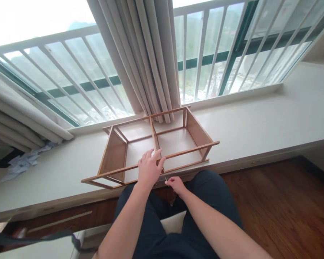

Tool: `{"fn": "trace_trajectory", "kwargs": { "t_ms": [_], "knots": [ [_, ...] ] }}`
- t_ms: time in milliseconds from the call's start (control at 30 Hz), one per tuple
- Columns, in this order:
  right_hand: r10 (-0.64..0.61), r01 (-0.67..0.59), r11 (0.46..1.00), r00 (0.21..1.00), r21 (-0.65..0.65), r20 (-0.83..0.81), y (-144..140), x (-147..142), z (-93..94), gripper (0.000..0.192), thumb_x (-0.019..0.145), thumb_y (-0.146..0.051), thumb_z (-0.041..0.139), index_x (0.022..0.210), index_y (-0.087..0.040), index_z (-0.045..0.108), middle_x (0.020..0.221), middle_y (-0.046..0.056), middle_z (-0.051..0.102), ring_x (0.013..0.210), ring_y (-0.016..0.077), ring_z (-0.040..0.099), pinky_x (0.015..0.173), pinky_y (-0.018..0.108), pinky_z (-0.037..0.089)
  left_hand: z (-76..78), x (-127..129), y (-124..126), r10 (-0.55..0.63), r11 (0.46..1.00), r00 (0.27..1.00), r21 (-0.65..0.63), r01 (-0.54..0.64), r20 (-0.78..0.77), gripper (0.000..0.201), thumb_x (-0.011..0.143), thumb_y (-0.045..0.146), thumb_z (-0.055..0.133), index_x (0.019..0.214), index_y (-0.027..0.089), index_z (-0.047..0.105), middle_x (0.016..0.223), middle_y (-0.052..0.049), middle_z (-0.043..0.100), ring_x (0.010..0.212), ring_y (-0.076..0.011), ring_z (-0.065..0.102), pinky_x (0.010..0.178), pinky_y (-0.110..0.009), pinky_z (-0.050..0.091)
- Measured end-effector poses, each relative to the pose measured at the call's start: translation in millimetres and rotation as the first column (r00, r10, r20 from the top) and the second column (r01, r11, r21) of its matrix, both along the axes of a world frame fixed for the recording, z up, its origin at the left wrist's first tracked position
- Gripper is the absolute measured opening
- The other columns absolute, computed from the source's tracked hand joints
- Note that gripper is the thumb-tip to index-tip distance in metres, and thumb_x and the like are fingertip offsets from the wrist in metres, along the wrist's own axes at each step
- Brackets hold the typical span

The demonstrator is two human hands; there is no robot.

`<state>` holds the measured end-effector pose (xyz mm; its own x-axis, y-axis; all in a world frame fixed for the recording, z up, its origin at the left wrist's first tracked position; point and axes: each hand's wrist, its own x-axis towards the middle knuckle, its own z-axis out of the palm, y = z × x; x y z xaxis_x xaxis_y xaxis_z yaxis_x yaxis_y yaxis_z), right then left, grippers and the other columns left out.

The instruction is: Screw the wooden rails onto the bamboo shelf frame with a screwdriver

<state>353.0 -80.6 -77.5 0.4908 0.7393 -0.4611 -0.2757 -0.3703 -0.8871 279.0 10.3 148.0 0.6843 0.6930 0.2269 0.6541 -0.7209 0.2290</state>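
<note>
A brown wooden shelf rack [197, 126] lies on its side on the white window ledge, its shelf panels standing upright. Over the near rail, at the middle divider, is my left hand [149, 166], fingers spread and seemingly resting on the wood. Just below that rail, close to my lap, my right hand [176, 185] is closed in a pinch. A small thin metal piece [166, 179] sticks up from its fingertips; I cannot make out its exact kind.
The white ledge [240, 118] runs along barred windows, with a grey curtain [140, 54] hanging behind the rack. Crumpled papers [23, 163] lie at the left. Dark wooden floor [270, 201] shows at the right, and a strap [56, 235] hangs at the lower left.
</note>
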Motion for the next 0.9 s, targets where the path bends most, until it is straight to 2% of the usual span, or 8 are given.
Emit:
{"fn": "trace_trajectory", "kwargs": {
  "t_ms": [67, 200, 500, 633, 767, 833, 900],
  "knots": [
    [-0.007, 0.007, 1.0, 1.0, 0.004, 0.023, -3, 2, 2.9, 0.022, 0.065, -0.032, 0.075, 0.056, -0.016, 0.061, 0.048, -0.004, 0.049, 0.049, 0.0103, 0.042, 0.053, 0.025, 0.034, -8.9, 1, 4, -0.018, 1.0, 0.997, 0.021, 0.019, -0.079, 0.03, 0.098, 0.045, 0.053, 0.122, 0.035, 0.068, 0.136, -0.007, 0.061, 0.127, -0.0282, 0.052, 0.103, -0.046, 0.038],
    [-0.017, 0.016, 1.0, 0.997, 0.02, 0.075, -10, 5, 8.2, 0.021, 0.064, -0.027, 0.074, 0.053, -0.016, 0.061, 0.05, -0.004, 0.052, 0.053, 0.0112, 0.044, 0.058, 0.025, 0.035, -18.3, -7, 11, -0.029, 0.996, 0.99, 0.076, 0.039, -0.136, 0.026, 0.098, 0.036, 0.054, 0.121, 0.036, 0.066, 0.135, -0.003, 0.063, 0.123, -0.0263, 0.054, 0.099, -0.043, 0.039],
    [0.012, -0.035, 0.994, 0.977, 0.105, 0.215, -32, 7, 14.1, 0.021, 0.068, -0.03, 0.07, 0.055, -0.016, 0.061, 0.054, -0.002, 0.053, 0.06, 0.0139, 0.048, 0.063, 0.026, 0.035, -10.9, -21, 25, 0.005, 0.995, 0.974, 0.095, 0.017, -0.227, 0.024, 0.098, 0.033, 0.053, 0.119, 0.034, 0.065, 0.131, -0.003, 0.065, 0.112, -0.0266, 0.059, 0.09, -0.04, 0.039],
    [-0.031, -0.001, 0.989, 0.976, 0.149, 0.215, -48, 10, 21.2, 0.024, 0.067, -0.035, 0.07, 0.056, -0.017, 0.059, 0.055, -0.002, 0.052, 0.059, 0.014, 0.047, 0.061, 0.026, 0.036, -11.7, -27, 32, -0.003, 0.994, 0.976, 0.103, 0.026, -0.218, 0.023, 0.098, 0.031, 0.053, 0.116, 0.033, 0.066, 0.126, -0.004, 0.067, 0.108, -0.0259, 0.059, 0.088, -0.039, 0.039],
    [-0.032, 0.001, 0.983, 0.985, 0.182, 0.168, -68, 11, 36.3, 0.033, 0.066, -0.048, 0.07, 0.06, -0.018, 0.058, 0.055, -0.002, 0.05, 0.051, 0.0121, 0.042, 0.052, 0.026, 0.033, -12.9, -35, 42, 0.008, 0.995, 0.979, 0.102, 0.013, -0.205, 0.023, 0.096, 0.029, 0.054, 0.115, 0.034, 0.068, 0.121, -0.004, 0.068, 0.107, -0.026, 0.06, 0.09, -0.04, 0.041],
    [-0.016, -0.011, 0.983, 0.99, 0.185, 0.142, -77, 10, 44.3, 0.037, 0.065, -0.053, 0.07, 0.061, -0.018, 0.058, 0.054, -0.003, 0.049, 0.047, 0.0112, 0.039, 0.047, 0.025, 0.03, -11.5, -43, 41, 0.013, 0.994, 0.986, 0.108, 0.005, -0.166, 0.031, 0.095, 0.026, 0.056, 0.122, 0.036, 0.066, 0.125, -0.004, 0.067, 0.109, -0.026, 0.06, 0.093, -0.041, 0.041],
    [-0.003, -0.019, 0.982, 0.993, 0.189, 0.118, -83, 8, 49.8, 0.041, 0.063, -0.058, 0.07, 0.06, -0.019, 0.056, 0.051, -0.004, 0.045, 0.044, 0.0104, 0.037, 0.045, 0.025, 0.028, -8.9, -58, 36, -0.008, 0.988, 0.997, 0.156, 0.019, -0.071, 0.046, 0.093, 0.022, 0.059, 0.136, 0.04, 0.058, 0.132, -0.003, 0.064, 0.117, -0.0255, 0.057, 0.102, -0.044, 0.039]
  ]
}}
